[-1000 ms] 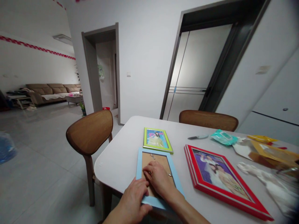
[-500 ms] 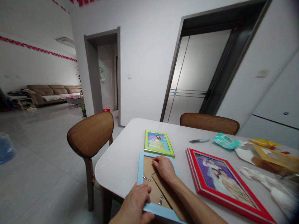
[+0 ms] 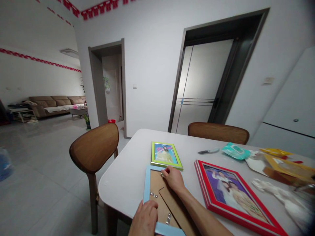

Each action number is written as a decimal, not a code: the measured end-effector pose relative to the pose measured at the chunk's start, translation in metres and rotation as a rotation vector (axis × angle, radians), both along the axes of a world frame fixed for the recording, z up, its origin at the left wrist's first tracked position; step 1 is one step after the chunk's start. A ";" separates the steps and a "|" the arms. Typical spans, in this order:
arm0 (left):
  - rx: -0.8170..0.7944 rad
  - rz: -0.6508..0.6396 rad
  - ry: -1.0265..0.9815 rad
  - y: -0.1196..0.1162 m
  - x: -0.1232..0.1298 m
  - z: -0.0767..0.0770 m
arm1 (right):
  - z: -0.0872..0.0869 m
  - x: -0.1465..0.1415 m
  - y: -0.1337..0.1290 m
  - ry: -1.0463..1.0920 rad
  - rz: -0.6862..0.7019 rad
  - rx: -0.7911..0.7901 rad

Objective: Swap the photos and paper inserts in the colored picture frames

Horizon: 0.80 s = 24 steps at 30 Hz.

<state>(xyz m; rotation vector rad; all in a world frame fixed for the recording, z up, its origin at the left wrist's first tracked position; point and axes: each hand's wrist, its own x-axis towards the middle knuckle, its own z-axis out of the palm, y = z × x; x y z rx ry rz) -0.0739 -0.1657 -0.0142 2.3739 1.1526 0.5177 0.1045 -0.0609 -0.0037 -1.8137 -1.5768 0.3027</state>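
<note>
A light-blue picture frame (image 3: 147,183) lies face down at the table's near edge, its brown backing board (image 3: 155,183) showing. Small metal clips sit on the board's edges, one (image 3: 154,195) at the left and another (image 3: 168,219) at the bottom. A brown stand leg (image 3: 169,196) runs diagonally over the board. My left hand (image 3: 145,216) is closed around the frame's lower left corner. At the top edge, my right hand (image 3: 173,178) pinches a metal clip (image 3: 161,175), its fingers partly covering it. Just beyond lies a green picture frame (image 3: 153,154), photo up.
Stacked red picture frames (image 3: 204,183) lie to the right. Behind them are a knife (image 3: 208,151), a teal wipes pack (image 3: 235,151) and yellow packaging (image 3: 283,165). White crumpled material (image 3: 278,193) lies at the far right. Wooden chairs stand left (image 3: 94,147) and behind the table (image 3: 218,132).
The view has tilted up slightly, so everything sits lower in the picture. Both hands stay at the same places on the blue frame, with small finger shifts at the top clip.
</note>
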 end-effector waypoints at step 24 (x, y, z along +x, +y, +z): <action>-0.559 -0.087 -1.099 0.001 0.140 0.086 | 0.057 0.152 -0.113 1.030 -0.218 0.079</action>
